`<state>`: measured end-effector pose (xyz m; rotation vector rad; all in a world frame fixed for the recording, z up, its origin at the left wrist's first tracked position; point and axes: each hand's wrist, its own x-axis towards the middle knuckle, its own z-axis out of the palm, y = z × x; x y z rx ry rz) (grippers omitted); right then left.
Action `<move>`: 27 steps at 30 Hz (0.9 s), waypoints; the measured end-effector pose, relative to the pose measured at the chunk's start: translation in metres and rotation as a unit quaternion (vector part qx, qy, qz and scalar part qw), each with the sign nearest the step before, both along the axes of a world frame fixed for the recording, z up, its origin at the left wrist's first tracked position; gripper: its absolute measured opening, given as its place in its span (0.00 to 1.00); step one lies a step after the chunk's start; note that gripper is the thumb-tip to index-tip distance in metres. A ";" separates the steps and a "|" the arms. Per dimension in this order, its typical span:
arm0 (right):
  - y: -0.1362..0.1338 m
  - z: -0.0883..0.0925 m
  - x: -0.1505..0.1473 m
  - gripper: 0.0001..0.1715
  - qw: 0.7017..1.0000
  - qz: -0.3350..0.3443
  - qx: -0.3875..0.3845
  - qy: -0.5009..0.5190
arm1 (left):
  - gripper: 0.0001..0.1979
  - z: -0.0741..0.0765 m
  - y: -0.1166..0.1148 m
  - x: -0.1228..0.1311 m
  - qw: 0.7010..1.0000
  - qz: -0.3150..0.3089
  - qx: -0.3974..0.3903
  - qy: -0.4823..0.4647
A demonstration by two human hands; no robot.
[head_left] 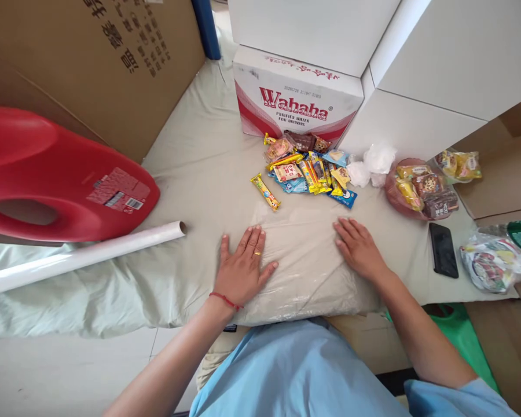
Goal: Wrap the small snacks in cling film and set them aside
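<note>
— Noted blue shirt nearest the camera, well out from the near face of the Wahaha box. Fingers?

— Found left hand palm down on pale cloth, out in front of the box and toward its left end; fingers straight, slightly spread, thumb wide, holding nothing. Saw right hand likewise flat, out in front of the box's right end, fingers extended, closer together, also gripping nothing.

— And the snack packets?

— Logged most in a loose heap just before the box. Marked one yellow packet apart, farther out from the box than the heap, short of the left fingertips. Spotted others in a reddish bowl, to the right of the box.

— Progress?

— Judged early. Counted as done, at most, the bowled packets; as left, the loose heap and the lone yellow one. Saw no clear order in the heap. Could not tell whether bowl and heap belonged together.
</note>
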<state>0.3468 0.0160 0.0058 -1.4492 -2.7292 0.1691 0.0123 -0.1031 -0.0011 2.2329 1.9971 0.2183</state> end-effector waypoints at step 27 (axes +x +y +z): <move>0.236 0.060 -0.176 0.24 0.988 -0.108 0.076 0.078 | 0.34 0.003 0.001 0.000 1.000 0.019 0.000 -0.014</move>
